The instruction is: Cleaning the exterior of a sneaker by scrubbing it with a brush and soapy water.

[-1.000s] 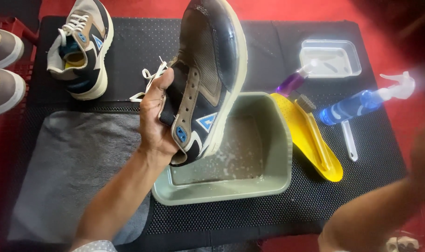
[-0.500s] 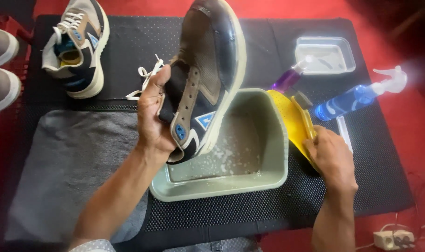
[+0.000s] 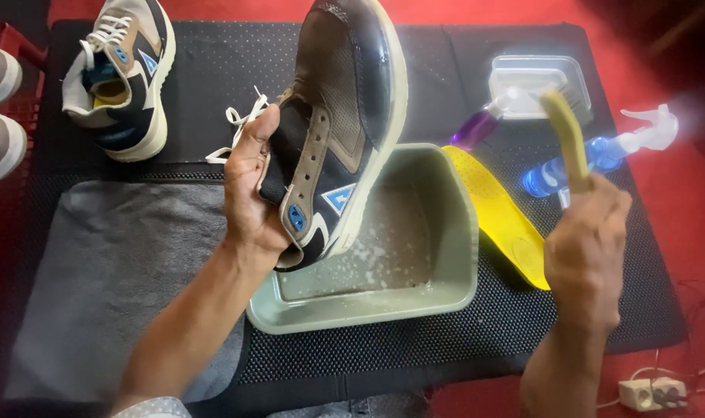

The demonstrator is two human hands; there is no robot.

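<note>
The left hand (image 3: 248, 190) grips the dark sneaker (image 3: 341, 124) at its collar, fingers (image 3: 252, 128) curled closed around the opening, thumb on the inner side. The sneaker is held toe-up, tilted, above the grey-green basin (image 3: 453, 255) of soapy water. The right hand (image 3: 588, 248) is closed in a fist around a yellow-handled brush (image 3: 569, 135), raised beside the basin. A yellow insole (image 3: 499, 217) lies just right of the basin on the black mat (image 3: 461, 348).
</note>
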